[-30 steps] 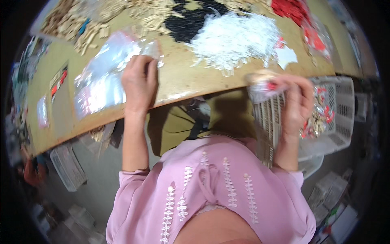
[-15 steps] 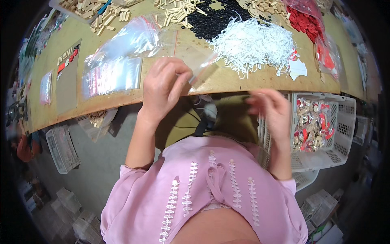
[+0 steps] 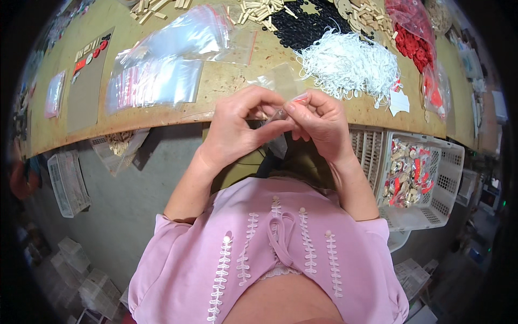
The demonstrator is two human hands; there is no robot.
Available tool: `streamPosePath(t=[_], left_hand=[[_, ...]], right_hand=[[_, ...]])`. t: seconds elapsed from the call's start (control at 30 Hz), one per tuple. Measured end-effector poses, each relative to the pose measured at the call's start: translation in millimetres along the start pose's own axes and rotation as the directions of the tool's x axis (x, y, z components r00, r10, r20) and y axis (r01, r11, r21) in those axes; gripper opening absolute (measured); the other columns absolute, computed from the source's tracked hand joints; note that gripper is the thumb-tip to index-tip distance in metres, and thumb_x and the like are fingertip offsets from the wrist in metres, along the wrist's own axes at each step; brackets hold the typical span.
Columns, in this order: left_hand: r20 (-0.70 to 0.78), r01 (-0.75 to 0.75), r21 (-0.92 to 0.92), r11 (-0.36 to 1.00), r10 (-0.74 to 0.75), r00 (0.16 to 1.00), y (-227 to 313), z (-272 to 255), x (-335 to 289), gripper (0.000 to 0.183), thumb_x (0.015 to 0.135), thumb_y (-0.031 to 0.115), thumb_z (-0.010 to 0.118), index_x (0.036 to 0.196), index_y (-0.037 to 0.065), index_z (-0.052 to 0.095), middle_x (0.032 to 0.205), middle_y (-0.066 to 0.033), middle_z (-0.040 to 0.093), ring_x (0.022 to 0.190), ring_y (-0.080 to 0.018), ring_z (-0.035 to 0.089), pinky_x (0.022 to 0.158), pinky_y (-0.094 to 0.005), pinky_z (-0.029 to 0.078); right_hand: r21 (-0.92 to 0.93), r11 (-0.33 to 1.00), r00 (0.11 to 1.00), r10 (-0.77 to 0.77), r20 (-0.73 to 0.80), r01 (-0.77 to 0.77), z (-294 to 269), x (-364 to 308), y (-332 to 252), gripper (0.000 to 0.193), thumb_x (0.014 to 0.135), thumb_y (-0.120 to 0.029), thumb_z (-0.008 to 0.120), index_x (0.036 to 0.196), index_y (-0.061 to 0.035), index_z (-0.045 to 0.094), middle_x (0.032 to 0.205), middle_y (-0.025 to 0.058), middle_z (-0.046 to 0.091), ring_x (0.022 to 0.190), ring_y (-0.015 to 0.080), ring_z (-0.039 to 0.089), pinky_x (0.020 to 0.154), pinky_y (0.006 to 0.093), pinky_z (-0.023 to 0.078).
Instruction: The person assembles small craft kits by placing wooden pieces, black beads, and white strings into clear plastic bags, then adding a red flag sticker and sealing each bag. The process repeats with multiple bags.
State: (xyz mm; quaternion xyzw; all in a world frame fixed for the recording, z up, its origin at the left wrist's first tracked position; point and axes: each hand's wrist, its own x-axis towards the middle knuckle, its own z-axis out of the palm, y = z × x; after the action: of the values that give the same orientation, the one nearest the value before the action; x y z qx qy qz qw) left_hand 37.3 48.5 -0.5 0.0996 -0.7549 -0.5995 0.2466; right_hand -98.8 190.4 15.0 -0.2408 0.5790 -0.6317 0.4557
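Both hands meet at the table's front edge around a clear zip bag (image 3: 283, 79). My left hand (image 3: 237, 125) is closed on the bag, its thumb reaching across toward the other hand. My right hand (image 3: 322, 123) pinches the bag's edge, where a bit of red strip shows between thumb and fingers. The bag's clear plastic spreads over the tabletop behind the fingers, and some of it is hidden by them. Whether anything small is inside the bag I cannot tell.
Empty zip bags (image 3: 162, 81) lie to the left. White string loops (image 3: 348, 70), black rings (image 3: 302, 24), wooden pieces (image 3: 261, 12) and red discs (image 3: 413, 43) are heaped behind. A sample board (image 3: 86, 92) lies far left. A white crate (image 3: 448, 178) with filled bags stands right, below the table.
My right hand has come in from the right and joined my left hand at the bag. My left hand has turned and moved slightly right. The view has shifted a little.
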Motion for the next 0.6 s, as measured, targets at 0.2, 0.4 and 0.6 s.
streamPosePath(t=[0.2,0.4,0.6], left_hand=[[-0.014,-0.016,0.094,0.995,0.017,1.000,-6.0,-8.8,-1.9,0.008,0.091,0.008,0.075,0.092,0.001,0.072,0.077,-0.0093,0.067,0.066,-0.0150,0.065,0.059,-0.0295,0.051],[-0.132,-0.063,0.380,0.923,0.122,0.984,-8.0,-4.7,-5.1,0.000,0.086,0.004,0.070,0.087,0.004,0.070,0.073,-0.0118,0.065,0.062,-0.0251,0.063,0.058,-0.0356,0.050],[-0.196,-0.129,0.458,0.880,0.241,0.950,-8.4,-14.5,-1.4,0.018,0.078,0.004,0.071,0.095,0.009,0.071,0.070,-0.0085,0.060,0.062,-0.0272,0.063,0.056,-0.0378,0.050]], right_hand=[[-0.200,0.979,0.998,-0.048,-0.037,0.040,12.5,3.6,-6.9,0.014,0.098,-0.014,0.071,0.092,-0.0012,0.070,0.072,0.0008,0.069,0.055,0.0031,0.058,0.049,0.0184,0.045],[-0.310,0.950,0.998,0.002,-0.055,-0.019,20.5,6.4,-0.6,0.013,0.096,-0.004,0.067,0.083,-0.0056,0.064,0.066,-0.0012,0.064,0.052,0.0028,0.056,0.046,0.0185,0.042],[-0.159,0.974,0.984,0.146,-0.107,-0.162,26.7,7.6,-13.9,0.024,0.100,-0.013,0.057,0.077,-0.0069,0.060,0.061,0.0000,0.061,0.044,0.0059,0.052,0.041,0.0198,0.036]])
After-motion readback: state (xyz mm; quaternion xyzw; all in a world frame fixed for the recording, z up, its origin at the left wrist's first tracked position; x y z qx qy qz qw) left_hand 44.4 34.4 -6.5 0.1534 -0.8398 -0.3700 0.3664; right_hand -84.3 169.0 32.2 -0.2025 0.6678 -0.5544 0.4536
